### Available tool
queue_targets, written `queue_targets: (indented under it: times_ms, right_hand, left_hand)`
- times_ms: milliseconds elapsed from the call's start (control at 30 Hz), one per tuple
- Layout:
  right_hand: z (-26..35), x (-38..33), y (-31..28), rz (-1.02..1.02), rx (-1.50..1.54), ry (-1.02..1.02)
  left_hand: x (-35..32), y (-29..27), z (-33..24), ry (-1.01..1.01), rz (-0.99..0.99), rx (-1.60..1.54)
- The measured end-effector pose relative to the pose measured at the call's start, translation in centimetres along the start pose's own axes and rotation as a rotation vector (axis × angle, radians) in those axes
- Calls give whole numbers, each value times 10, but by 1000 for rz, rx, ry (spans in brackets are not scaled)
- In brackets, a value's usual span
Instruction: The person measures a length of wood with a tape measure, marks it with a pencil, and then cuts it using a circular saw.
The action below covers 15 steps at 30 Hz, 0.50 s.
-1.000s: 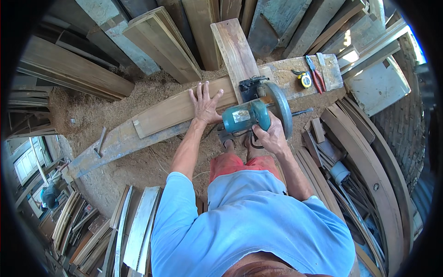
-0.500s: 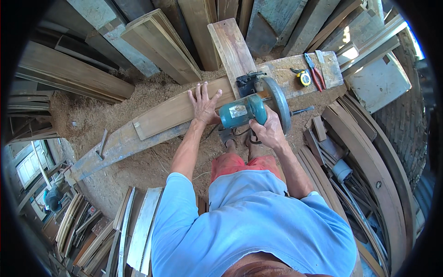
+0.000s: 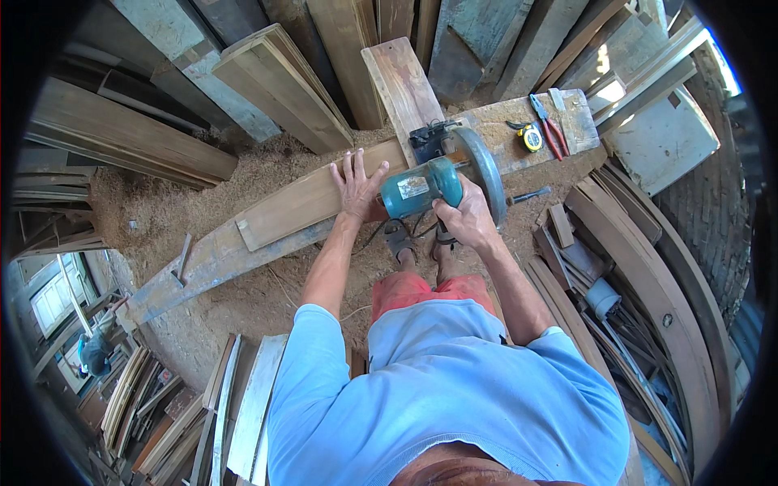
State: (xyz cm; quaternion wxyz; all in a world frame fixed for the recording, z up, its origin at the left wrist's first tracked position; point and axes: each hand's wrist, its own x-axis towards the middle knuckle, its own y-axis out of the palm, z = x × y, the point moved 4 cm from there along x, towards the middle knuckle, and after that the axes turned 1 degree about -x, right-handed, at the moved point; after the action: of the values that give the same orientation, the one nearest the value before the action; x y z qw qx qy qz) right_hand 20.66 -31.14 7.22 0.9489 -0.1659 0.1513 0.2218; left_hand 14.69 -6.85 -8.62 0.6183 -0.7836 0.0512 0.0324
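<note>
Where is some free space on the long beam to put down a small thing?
The left end of the beam is bare, between the short plank and the metal bracket. The right end is crowded: tape measure, red pliers. The middle is taken by the left hand, right hand and circular saw.

The left hand [image 3: 356, 188] is pressing flat on a brown plank [image 3: 312, 202] lying across the long table [image 3: 219, 255], while the right hand [image 3: 463, 220] is gripping a teal circular saw [image 3: 433, 182] just beside it — a yellow tape measure [image 3: 532, 138] and red-handled pliers [image 3: 548, 125] are lying farther along.
</note>
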Motion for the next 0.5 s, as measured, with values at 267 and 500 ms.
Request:
queue_targets:
  times_ms: [267, 500]
  right_hand:
    - [4, -47, -32, -41, -38, 36]
    - [-13, -113, -78, -110, 93, 214]
  left_hand:
    - [4, -21, -11, -33, 43, -63]
    - [2, -24, -12, -20, 86, -29]
